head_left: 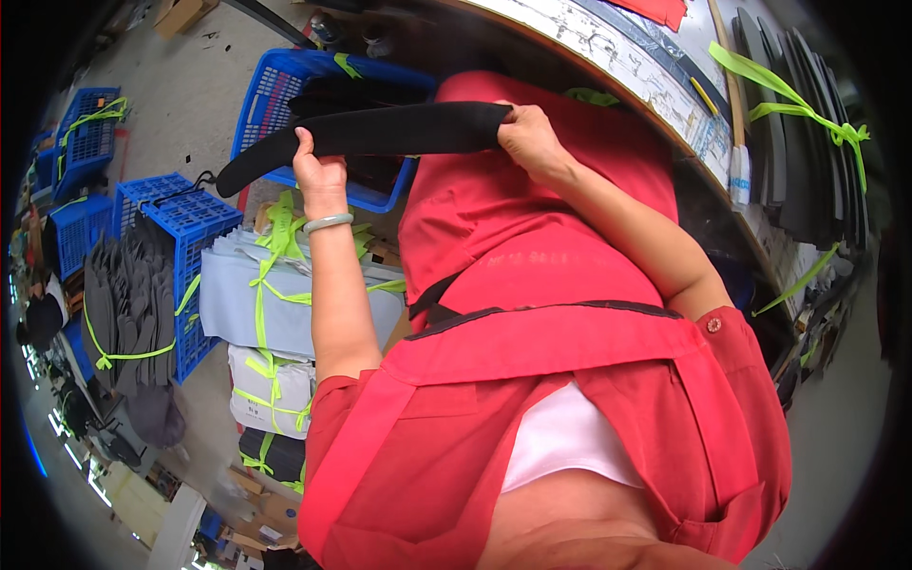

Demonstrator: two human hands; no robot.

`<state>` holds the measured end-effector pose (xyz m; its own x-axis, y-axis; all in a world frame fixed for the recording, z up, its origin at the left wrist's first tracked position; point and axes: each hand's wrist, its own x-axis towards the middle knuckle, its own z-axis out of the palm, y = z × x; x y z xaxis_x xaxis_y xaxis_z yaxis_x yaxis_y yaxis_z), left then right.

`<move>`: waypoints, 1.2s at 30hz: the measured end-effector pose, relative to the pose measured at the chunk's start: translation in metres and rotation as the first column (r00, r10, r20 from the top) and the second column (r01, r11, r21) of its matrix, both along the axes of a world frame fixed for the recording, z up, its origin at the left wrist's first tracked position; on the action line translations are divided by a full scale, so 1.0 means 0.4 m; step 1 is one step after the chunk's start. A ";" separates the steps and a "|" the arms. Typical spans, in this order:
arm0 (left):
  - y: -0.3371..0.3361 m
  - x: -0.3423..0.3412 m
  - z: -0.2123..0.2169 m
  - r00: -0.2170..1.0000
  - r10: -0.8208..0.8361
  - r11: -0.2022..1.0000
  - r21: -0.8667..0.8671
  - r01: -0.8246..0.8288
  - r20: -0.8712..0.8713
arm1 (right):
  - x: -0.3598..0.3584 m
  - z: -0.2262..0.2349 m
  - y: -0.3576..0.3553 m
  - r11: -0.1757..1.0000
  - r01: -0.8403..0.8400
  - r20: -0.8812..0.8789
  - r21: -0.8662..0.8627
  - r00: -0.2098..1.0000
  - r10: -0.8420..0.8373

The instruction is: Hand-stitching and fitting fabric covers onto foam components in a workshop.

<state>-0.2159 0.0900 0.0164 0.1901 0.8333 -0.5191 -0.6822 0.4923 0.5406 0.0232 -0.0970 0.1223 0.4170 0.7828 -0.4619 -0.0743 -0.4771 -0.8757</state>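
Note:
A long, slightly curved black strip (408,128), apparently fabric, stretches level in front of me between both hands. Its right end is pinched by my right hand (534,142), fingers closed around the edge. My left hand (321,174), with a pale bangle at the wrist, grips the strip nearer its free left end; the thumb lies over it and the other fingers are hidden behind. Beneath the strip stands a blue plastic basket (249,104) holding dark pieces, with its far part in shadow. A red apron (541,218) covers my lap.
A worktable (608,47) runs along the upper right, bearing a wooden-handled tool (737,142) and dark panels (803,114) tied with green strips. At left are blue crates (195,214), bundled grey pieces (128,294) and a tied pale-blue stack (233,294).

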 end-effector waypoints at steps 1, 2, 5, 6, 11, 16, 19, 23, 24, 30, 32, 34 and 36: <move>0.003 0.004 -0.002 1.000 0.000 1.000 -0.003 -0.001 -0.008 | 0.001 -0.005 -0.004 1.000 0.011 0.000 -0.008 1.000 -0.011; 0.005 0.007 -0.005 1.000 0.002 1.000 -0.006 -0.002 -0.015 | 0.005 -0.012 -0.005 0.999 0.020 -0.032 0.046 0.999 -0.019; 0.005 0.002 -0.041 0.999 -0.003 1.000 -0.028 0.002 -0.036 | 0.014 -0.004 -0.007 0.998 -0.055 -0.019 0.015 0.998 0.055; 0.002 0.004 -0.049 0.999 0.006 0.999 -0.044 -0.008 -0.042 | 0.020 -0.001 -0.008 0.990 -0.122 0.018 -0.076 0.992 0.124; -0.011 -0.004 -0.052 0.995 -0.094 0.995 0.047 0.093 0.023 | 0.127 -0.002 -0.017 0.949 -0.314 0.030 -0.037 0.948 0.315; -0.020 0.018 0.006 0.992 -0.124 0.986 0.110 0.125 -0.011 | 0.098 0.023 0.028 0.955 -0.294 0.209 0.041 0.937 0.279; -0.054 0.076 0.052 0.970 -0.226 0.973 0.077 0.220 0.087 | 0.059 -0.028 0.030 0.921 -0.389 -0.082 -0.001 0.918 0.387; -0.245 0.189 0.171 0.773 -0.610 0.772 0.093 0.629 -0.173 | 0.026 -0.039 0.040 0.960 -0.265 0.078 0.092 0.963 0.258; -0.263 0.191 0.179 0.627 -0.744 0.624 0.094 0.775 -0.232 | 0.032 -0.035 0.047 0.960 -0.265 0.079 0.094 0.963 0.258; -0.165 0.106 0.379 0.530 0.109 0.215 0.541 0.813 -0.841 | 0.183 0.154 0.115 0.637 -0.771 0.614 0.004 0.505 0.607; -0.114 0.106 0.431 0.353 0.375 0.057 0.401 0.914 -0.857 | 0.207 0.230 0.155 0.517 -0.856 0.744 -0.025 0.329 0.581; -0.076 0.073 0.348 0.155 -0.364 0.041 0.151 0.988 -0.918 | 0.163 0.343 0.196 0.563 -0.822 0.677 -0.082 0.369 0.637; -0.053 0.112 0.358 0.022 -0.588 0.062 -0.018 0.998 -0.808 | 0.194 0.334 0.256 0.488 -0.819 0.877 0.302 0.440 0.195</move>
<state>-0.1711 0.0689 0.1597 0.8044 0.3583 -0.4739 0.5088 -0.0038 0.8609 0.1008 0.0053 0.2557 -0.2871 0.8565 0.4290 0.6810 0.4974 -0.5374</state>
